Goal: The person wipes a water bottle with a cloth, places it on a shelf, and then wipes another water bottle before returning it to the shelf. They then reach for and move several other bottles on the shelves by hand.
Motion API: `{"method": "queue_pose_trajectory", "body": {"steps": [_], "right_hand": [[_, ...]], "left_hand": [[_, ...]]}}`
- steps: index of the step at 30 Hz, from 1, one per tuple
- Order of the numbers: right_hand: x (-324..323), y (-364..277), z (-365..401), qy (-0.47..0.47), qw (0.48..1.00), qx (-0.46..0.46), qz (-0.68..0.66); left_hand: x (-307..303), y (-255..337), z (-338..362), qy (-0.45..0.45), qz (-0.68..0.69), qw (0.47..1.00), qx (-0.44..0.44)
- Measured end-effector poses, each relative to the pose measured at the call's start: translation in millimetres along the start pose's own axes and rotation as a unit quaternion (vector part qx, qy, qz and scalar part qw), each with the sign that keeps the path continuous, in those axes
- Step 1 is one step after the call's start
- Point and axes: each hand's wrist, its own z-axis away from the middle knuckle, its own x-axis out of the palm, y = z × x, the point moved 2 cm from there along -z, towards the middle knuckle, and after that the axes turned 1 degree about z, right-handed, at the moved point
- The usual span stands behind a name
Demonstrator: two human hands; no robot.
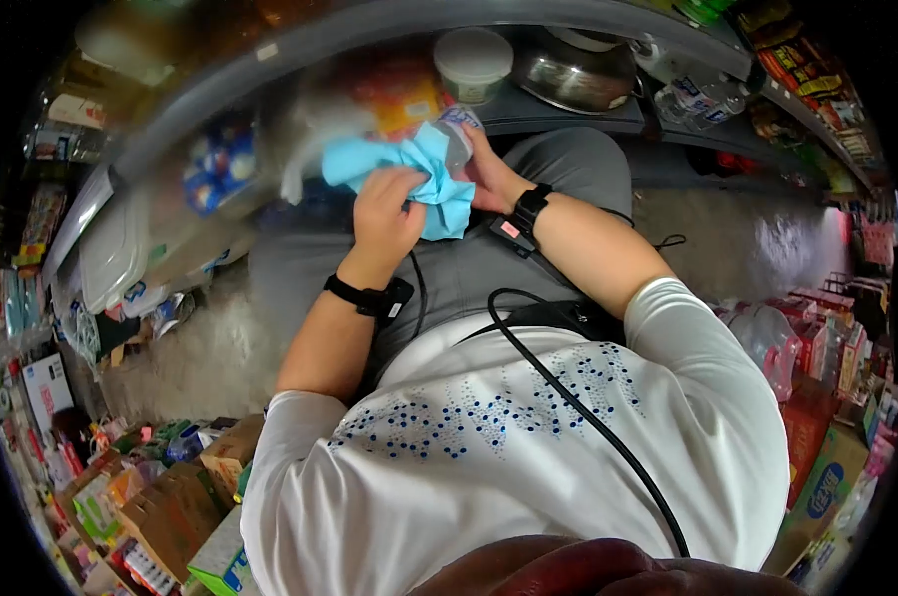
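A crumpled light-blue cloth is bunched under my left hand, whose fingers are closed on it. My right hand grips a clear plastic bottle with a whitish-purple label. The cloth lies against the bottle's side and hides much of it. Both hands are close together above my lap, in front of the lower shelf. A band with a small black device is on each wrist.
Ahead runs a grey shelf with a white tub, a metal pot and clear bottles. A clear plastic bin stands at left. Cardboard boxes and packaged goods crowd both sides. A black cable crosses my shirt.
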Motion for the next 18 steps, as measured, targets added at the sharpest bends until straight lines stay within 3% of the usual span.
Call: {"method": "queue_pose_trajectory", "body": {"steps": [4, 6, 7, 8, 9, 10, 12, 13, 14, 15, 16, 18], "right_hand": [[0.1, 0.6, -0.8, 0.006, 1.0, -0.003, -0.006], [-4.1, -2.9, -4.6, -0.223, 0.967, 0.022, -0.117], [-4.8, -2.4, 0.2, -0.001, 1.0, -0.001, -0.021], [11.5, -5.0, 7.3, 0.003, 1.0, -0.009, -0.02], [6.0, -2.4, 4.8, -0.009, 0.999, -0.012, -0.028], [1.6, -5.4, -0.4, -0.025, 0.999, -0.014, -0.03], [36.5, -13.5, 9.4, -0.003, 1.0, -0.007, -0.028], [42.5, -14.4, 8.4, -0.008, 1.0, -0.004, -0.023], [41.1, -13.9, 8.3, -0.01, 1.0, 0.001, -0.025], [43.8, -16.0, 10.4, -0.014, 0.999, 0.025, -0.017], [45.5, -16.6, 11.1, -0.018, 0.999, 0.048, -0.015], [50.8, -22.3, 18.1, -0.037, 0.997, 0.05, 0.049]], "left_hand": [[-0.1, -6.3, 0.4, -0.005, 0.018, 1.0, 0.005], [-1.1, -14.2, 4.9, 0.025, 0.044, 0.999, -0.017], [0.2, -24.0, 12.0, 0.073, 0.123, 0.987, -0.079], [0.5, -32.8, 16.8, 0.121, 0.202, 0.962, -0.138], [0.0, -38.9, 17.8, 0.149, 0.38, 0.864, -0.295], [-2.3, -48.7, 13.5, 0.181, 0.48, 0.784, -0.35], [-12.2, -56.7, -19.8, 0.181, 0.776, 0.496, -0.345], [-15.2, -64.2, -25.0, 0.192, 0.79, 0.492, -0.311], [-22.1, -74.3, -22.1, 0.193, 0.485, 0.8, -0.295], [-26.2, -86.8, -13.3, 0.181, 0.295, 0.901, -0.26], [-30.4, -98.9, -4.3, 0.186, 0.08, 0.951, -0.233], [-33.9, -107.9, 5.1, 0.149, 0.03, 0.964, -0.217]]}}
